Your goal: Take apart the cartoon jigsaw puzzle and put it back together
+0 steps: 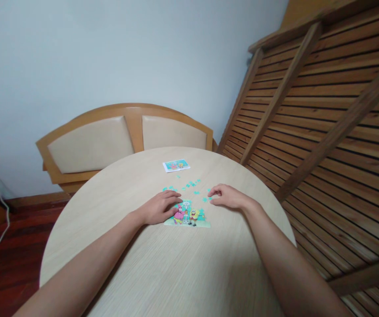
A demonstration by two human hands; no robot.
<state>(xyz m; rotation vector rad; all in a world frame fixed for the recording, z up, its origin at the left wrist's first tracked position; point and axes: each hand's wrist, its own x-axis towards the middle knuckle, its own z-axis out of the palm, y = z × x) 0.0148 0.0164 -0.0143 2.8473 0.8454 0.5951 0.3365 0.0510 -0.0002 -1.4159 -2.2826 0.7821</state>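
Observation:
A partly assembled jigsaw puzzle (194, 215) with cartoon figures on a green background lies flat on the round table. My left hand (161, 207) rests on its left side, fingers spread and covering part of that edge. Several loose green puzzle pieces (196, 192) are scattered beyond the assembled part. To the right of them, my right hand (228, 196) hovers low or touches the table; its thumb and bent fingers are apart around a loose piece (209, 198), with nothing visibly held.
A reference picture card (176, 165) with the same figures lies toward the far side of the pale wooden table (163, 273). Behind the table stands a wooden headboard (133, 127) with cream panels. A slatted wooden frame (308, 114) leans at the right. A white cable (2, 233) hangs at left.

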